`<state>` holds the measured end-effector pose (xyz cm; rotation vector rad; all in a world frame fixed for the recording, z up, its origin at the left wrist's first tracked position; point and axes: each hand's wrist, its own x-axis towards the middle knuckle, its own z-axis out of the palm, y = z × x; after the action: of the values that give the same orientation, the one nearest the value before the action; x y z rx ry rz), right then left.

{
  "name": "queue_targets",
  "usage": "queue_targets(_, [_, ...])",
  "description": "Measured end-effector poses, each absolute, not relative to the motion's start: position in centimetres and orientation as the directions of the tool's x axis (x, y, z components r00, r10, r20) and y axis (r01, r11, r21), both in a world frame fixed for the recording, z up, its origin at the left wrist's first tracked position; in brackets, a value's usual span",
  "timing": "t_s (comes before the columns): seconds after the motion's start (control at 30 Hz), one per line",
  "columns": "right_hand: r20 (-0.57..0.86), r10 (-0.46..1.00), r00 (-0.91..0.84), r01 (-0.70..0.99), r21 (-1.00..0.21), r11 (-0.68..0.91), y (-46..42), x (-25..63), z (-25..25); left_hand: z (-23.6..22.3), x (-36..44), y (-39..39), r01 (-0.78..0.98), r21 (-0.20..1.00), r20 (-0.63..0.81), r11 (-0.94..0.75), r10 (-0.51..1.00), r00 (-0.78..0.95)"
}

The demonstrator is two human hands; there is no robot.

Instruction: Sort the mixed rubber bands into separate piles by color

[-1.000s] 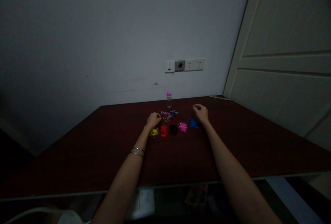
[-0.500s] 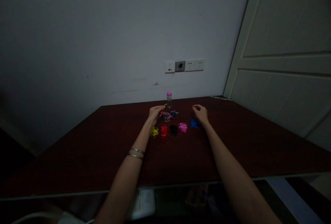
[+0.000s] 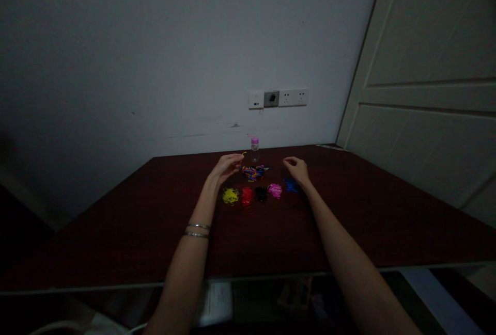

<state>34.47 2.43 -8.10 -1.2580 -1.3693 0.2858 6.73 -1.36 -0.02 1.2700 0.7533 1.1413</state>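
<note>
My left hand (image 3: 228,166) is raised above the table, its thumb and fingers pinched on a small yellow rubber band (image 3: 244,154) that sticks up past the fingertips. Below it lies a pile of yellow rubber bands (image 3: 230,196). A mixed-colour pile of rubber bands (image 3: 253,173) is just right of those fingers. My right hand (image 3: 297,168) hovers with thumb and forefinger closed together; whatever they hold is too small to make out. Near its wrist is a blue pile (image 3: 290,185). Between the hands sit red (image 3: 247,196), black (image 3: 261,194) and pink (image 3: 275,190) piles.
Behind the mixed pile stands a clear bottle (image 3: 254,155) with a pink cap. The dark red table (image 3: 127,221) meets a wall with a row of sockets (image 3: 279,98). A white panelled door (image 3: 430,108) is at the right. Dim items lie under the front edge.
My left hand has lifted from the mixed pile with a yellow rubber band and moved back left, uncovering the yellow pile. My right hand has shifted slightly left, still pinched.
</note>
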Motion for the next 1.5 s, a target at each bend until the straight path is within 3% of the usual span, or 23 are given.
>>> queue_targets(0.07, [0.567,0.798,0.207,0.512,-0.757,0.405,2.3,33.5,-8.0,0.2,5.8,-1.3,-0.122,0.987,0.143,-0.108,0.931,0.336])
queue_targets(0.17, [0.553,0.832,0.042,0.575,-0.694,0.433,1.9,31.6,-7.9,0.1,4.6,-1.0,0.195,0.97,0.073,-0.146,0.937,0.34])
queue_targets(0.3, [0.495,0.845,-0.203,0.682,-0.548,0.484,1.0,28.7,-7.6,-0.7,3.5,-0.4,0.579,0.801,-0.094,-0.149,0.925,0.368])
queue_targets(0.43, [0.43,0.832,-0.35,0.727,-0.436,0.53,-0.1,26.6,-7.2,-1.6,2.7,0.0,0.739,0.667,-0.326,-0.092,0.856,0.401])
queue_targets(0.73, [0.338,0.873,-0.353,0.805,-0.366,0.467,-1.0,25.3,-7.6,-2.8,1.5,1.0,0.794,0.606,-0.444,-0.051,0.806,0.391])
queue_targets(1.03, [0.32,0.869,-0.377,0.76,-0.43,0.488,-0.1,25.5,-8.6,-2.3,2.1,0.5,0.743,0.665,-0.372,-0.074,0.83,0.416])
queue_targets(1.5, [0.314,0.868,-0.385,0.795,-0.363,0.485,0.7,25.0,-8.3,-2.1,2.8,0.2,0.731,0.68,-0.366,-0.062,0.835,0.411])
